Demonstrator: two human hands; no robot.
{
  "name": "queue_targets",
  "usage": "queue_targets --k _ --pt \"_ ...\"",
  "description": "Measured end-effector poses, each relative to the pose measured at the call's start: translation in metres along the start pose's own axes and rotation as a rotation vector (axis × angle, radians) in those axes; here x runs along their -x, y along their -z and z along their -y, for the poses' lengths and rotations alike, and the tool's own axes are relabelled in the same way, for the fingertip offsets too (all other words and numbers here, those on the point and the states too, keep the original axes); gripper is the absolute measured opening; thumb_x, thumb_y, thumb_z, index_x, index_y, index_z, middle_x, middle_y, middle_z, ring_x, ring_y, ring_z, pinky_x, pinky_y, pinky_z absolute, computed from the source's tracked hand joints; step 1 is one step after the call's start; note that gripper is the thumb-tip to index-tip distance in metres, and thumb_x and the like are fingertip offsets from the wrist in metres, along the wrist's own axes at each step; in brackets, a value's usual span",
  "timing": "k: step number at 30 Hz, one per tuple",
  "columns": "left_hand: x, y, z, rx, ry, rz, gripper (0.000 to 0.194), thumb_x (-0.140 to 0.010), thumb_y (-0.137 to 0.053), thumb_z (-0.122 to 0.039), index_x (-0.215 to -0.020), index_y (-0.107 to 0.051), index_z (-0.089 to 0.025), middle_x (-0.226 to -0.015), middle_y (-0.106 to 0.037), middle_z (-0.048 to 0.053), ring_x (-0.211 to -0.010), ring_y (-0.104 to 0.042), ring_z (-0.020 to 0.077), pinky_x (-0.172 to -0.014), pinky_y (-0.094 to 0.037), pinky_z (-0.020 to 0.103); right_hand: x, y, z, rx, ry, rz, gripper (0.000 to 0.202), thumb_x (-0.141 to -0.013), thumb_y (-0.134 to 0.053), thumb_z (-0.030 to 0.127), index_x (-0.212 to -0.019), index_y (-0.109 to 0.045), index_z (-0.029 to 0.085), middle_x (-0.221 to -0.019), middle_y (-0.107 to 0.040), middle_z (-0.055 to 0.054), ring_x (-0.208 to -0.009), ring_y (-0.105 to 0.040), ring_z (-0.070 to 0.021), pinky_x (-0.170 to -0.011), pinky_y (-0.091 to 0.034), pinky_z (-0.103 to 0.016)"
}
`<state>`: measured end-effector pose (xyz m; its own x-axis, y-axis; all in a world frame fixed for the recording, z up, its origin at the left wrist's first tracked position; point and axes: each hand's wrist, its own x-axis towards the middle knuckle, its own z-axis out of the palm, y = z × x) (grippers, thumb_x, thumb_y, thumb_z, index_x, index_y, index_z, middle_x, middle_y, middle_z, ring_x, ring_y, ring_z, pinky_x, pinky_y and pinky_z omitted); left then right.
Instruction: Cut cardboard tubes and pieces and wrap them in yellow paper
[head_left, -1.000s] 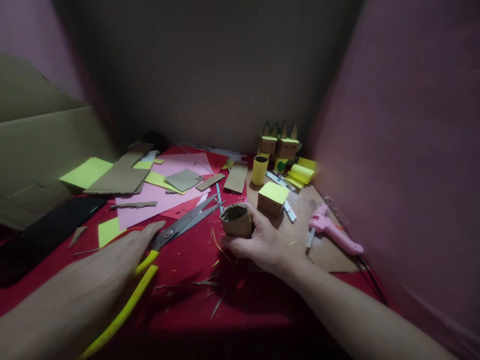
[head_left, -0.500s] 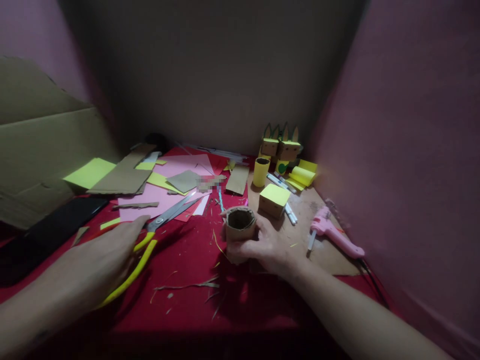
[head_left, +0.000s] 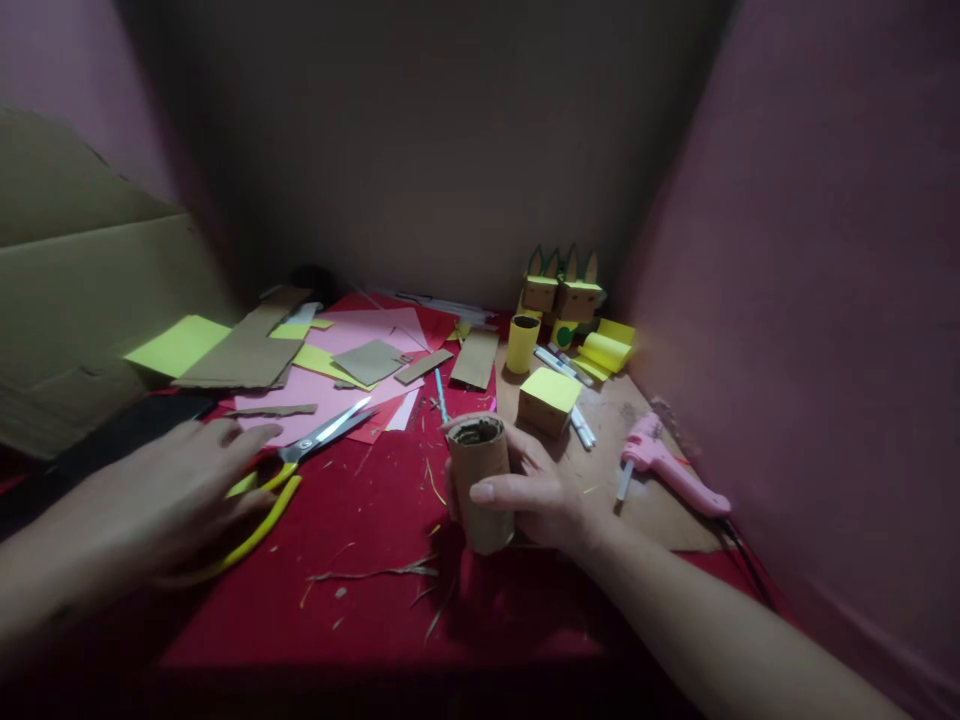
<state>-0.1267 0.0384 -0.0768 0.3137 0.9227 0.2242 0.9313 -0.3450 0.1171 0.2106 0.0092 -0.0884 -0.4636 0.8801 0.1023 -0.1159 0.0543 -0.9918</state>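
Note:
My right hand is wrapped round a brown cardboard tube, thumb across its front. The tube tilts slightly over the red cloth, and its top opening shows a rough rim. On the left, a pair of scissors with yellow handles lies with its blades slightly apart, pointing away to the right. My left hand, a little blurred, is over the scissors' handles. Its thumb and fingers are spread, the fingertips touching or just above the yellow loop; which of these I cannot tell.
A pink glue gun rests on a cardboard sheet at right. Nearby are a yellow-topped box, a yellow tube and markers. Coloured paper and cardboard pieces lie behind. A black phone-like slab is left.
The scissors have come back slightly to the left and lower, with blades closer together. My left thumb and fingers have loosened from the handles. My right hand has tipped the tube, showing more of its side.

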Motion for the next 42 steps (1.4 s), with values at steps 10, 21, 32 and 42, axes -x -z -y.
queue_targets --k 10,21,32,42 --pt "-0.002 0.016 -0.124 0.711 -0.419 -0.084 0.019 -0.095 -0.061 -0.038 -0.107 -0.075 -0.031 -0.085 -0.077 -0.001 -0.066 -0.067 0.0147 -0.062 -0.051 0.024 0.006 -0.017 0.024 0.278 0.025 0.02 0.034 -0.065 -0.075 0.018 -0.095 -0.061 0.023 -0.08 -0.06 0.004 -0.07 -0.055 -0.0148 -0.061 -0.049 -0.027" --pt "-0.008 0.011 -0.125 0.625 -0.424 -0.042 0.026 -0.098 -0.05 -0.032 -0.075 -0.058 -0.023 -0.065 -0.058 -0.004 -0.053 -0.052 0.0112 -0.051 -0.04 0.021 0.007 -0.023 0.025 0.411 0.143 -0.061 0.03 -0.071 -0.075 0.02 -0.098 -0.062 0.022 -0.086 -0.067 0.002 -0.076 -0.063 -0.0168 -0.068 -0.055 -0.03" --pt "-0.033 0.013 -0.109 0.783 -0.192 0.074 0.028 -0.091 -0.057 -0.039 -0.07 -0.064 -0.022 -0.053 -0.058 -0.004 -0.047 -0.052 0.0103 -0.046 -0.04 0.02 -0.005 -0.013 0.011 -0.074 -0.218 0.031 0.054 -0.064 -0.088 0.036 -0.107 -0.06 0.02 -0.081 -0.069 0.001 -0.069 -0.067 -0.0178 -0.066 -0.058 -0.033" --pt "-0.052 -0.007 -0.097 1.075 0.12 0.416 0.045 -0.084 -0.07 -0.055 -0.059 -0.057 -0.019 -0.047 -0.053 -0.004 -0.035 -0.045 0.0069 -0.034 -0.033 0.017 -0.007 -0.006 -0.006 -0.584 -0.459 0.317 0.03 -0.089 -0.06 0.04 -0.094 -0.064 0.011 -0.078 -0.073 -0.008 -0.067 -0.073 -0.0205 -0.069 -0.062 -0.035"
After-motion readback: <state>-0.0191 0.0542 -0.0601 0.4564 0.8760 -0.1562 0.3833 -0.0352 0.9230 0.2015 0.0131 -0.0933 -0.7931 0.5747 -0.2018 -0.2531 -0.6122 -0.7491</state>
